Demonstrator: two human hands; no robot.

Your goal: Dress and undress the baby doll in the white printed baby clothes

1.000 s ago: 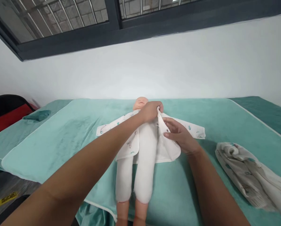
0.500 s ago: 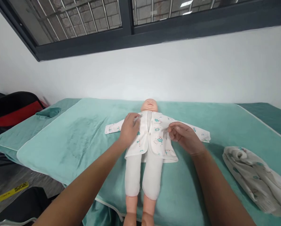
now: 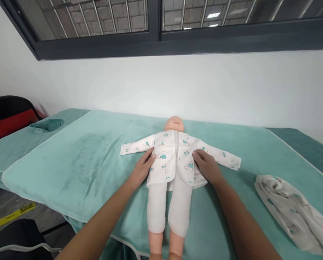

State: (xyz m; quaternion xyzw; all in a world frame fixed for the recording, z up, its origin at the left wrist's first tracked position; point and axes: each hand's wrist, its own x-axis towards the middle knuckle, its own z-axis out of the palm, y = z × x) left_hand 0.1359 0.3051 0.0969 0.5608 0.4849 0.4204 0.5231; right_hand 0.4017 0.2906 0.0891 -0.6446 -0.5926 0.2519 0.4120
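Note:
A baby doll [image 3: 174, 124] lies on its back, head toward the wall, its legs in white cloth and its feet bare. It wears a white baby jacket [image 3: 164, 166] printed with small green and pink figures. The front panels hang slightly apart down the middle, and both sleeves stretch out sideways. At the jacket's left side, below the sleeve, my left hand [image 3: 143, 169] pinches the cloth between thumb and fingers. My right hand [image 3: 208, 167] grips the opposite side with curled fingers, its fingertips partly hidden against the fabric.
A green plush cover [image 3: 69, 162] spreads under the doll. Folded white printed clothing [image 3: 288, 209] lies to the right. Behind stands a white wall [image 3: 177, 86] below a dark-framed window [image 3: 101, 48]. A black and red chair [image 3: 12, 115] is at the far left, with yellow tape [image 3: 12, 216] near the floor.
My left hand has moved down from the jacket's chest to its left side. The right hand has lowered onto the right side. The jacket's front lies flatter, and the camera view has shifted.

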